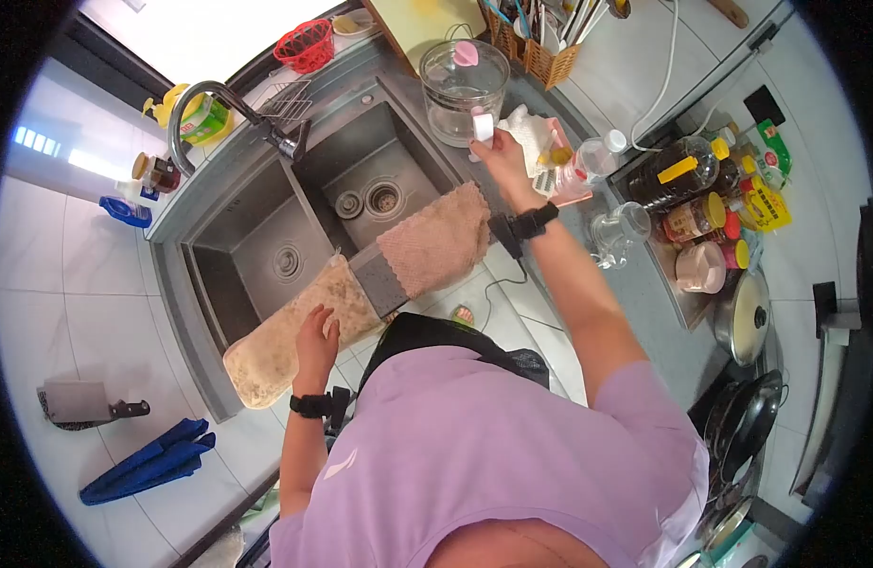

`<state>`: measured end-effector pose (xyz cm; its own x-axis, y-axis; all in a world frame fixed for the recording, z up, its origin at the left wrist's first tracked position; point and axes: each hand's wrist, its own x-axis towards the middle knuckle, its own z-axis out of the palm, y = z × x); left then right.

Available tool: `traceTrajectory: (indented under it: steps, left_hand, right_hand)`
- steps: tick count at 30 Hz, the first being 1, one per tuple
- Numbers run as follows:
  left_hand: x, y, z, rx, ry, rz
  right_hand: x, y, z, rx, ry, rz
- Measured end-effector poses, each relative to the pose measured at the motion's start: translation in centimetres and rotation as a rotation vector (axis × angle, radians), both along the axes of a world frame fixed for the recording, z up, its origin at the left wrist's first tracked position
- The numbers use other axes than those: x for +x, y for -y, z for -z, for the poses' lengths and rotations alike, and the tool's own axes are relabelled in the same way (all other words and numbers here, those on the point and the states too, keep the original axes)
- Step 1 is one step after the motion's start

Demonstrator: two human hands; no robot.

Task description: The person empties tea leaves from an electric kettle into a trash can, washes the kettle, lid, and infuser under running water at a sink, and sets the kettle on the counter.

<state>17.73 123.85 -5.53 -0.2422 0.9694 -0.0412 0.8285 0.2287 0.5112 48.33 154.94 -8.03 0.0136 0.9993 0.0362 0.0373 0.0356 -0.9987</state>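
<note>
My right hand (502, 156) pinches a small white cap-like object (483, 127) beside a large clear glass jar (450, 114) at the counter's back corner. I cannot make out exactly what that object is. A pink oval item (466, 53) shows at the jar's upper part. Just right of this hand lie a crumpled white cloth (523, 133) and a clear plastic bottle (583, 166). My left hand (316, 346), fingers stretched out and holding nothing, is over a stained beige cloth (294, 331) draped on the sink's front edge. A pink cloth (441, 235) hangs farther right.
The double sink (299, 170) with its curved faucet (228, 90) lies in front of me. Several sauce bottles and jars (687, 216) crowd the right counter by a lidded pan (744, 317). At left are a cleaver (86, 405) and a blue cloth (152, 462).
</note>
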Motion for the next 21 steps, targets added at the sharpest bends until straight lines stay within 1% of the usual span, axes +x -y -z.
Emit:
traceTrajectory:
  steps: [2, 5, 6, 9, 10, 13, 15, 17, 18, 21]
  left_hand:
    - [-0.1, 1.5, 0.6, -0.013, 0.008, -0.033]
    - [-0.1, 3.2, 1.0, -0.062, 0.026, -0.082]
    - [0.0, 3.8, 0.9, -0.07, 0.023, -0.095]
    - [0.4, 5.2, 0.7, -0.072, 0.025, -0.147]
    - [0.6, 5.8, 0.7, -0.066, 0.033, -0.172]
    - [0.8, 7.2, 0.9, -0.072, 0.077, -0.236]
    - [0.8, 8.0, 1.0, -0.092, 0.091, -0.238]
    - [0.8, 8.2, 1.3, -0.105, 0.087, -0.203]
    - [1.0, 7.9, 1.2, -0.118, 0.102, -0.194]
    - [1.4, 6.2, 0.7, -0.125, 0.127, -0.136]
  right_hand:
    - [-0.1, -1.2, 0.0, -0.087, 0.103, -0.047]
    - [-1.2, -0.3, -5.4, -0.413, -0.066, -0.035]
    - [-1.4, -1.7, -4.0, -0.404, -0.115, -0.018]
    - [-1.6, -2.4, -4.5, -0.451, -0.111, -0.101]
    - [-1.4, -2.9, -3.7, -0.431, -0.072, -0.134]
    - [-0.9, -1.9, -3.5, -0.349, -0.109, -0.213]
    - [-0.7, 0.5, -5.4, -0.376, -0.234, -0.257]
    - [-0.1, 2.4, -6.3, -0.385, -0.377, -0.295]
    - [0.0, 3.1, -6.6, -0.368, -0.407, -0.319]
    - [0.1, 5.7, -8.7, -0.369, -0.349, -0.347]
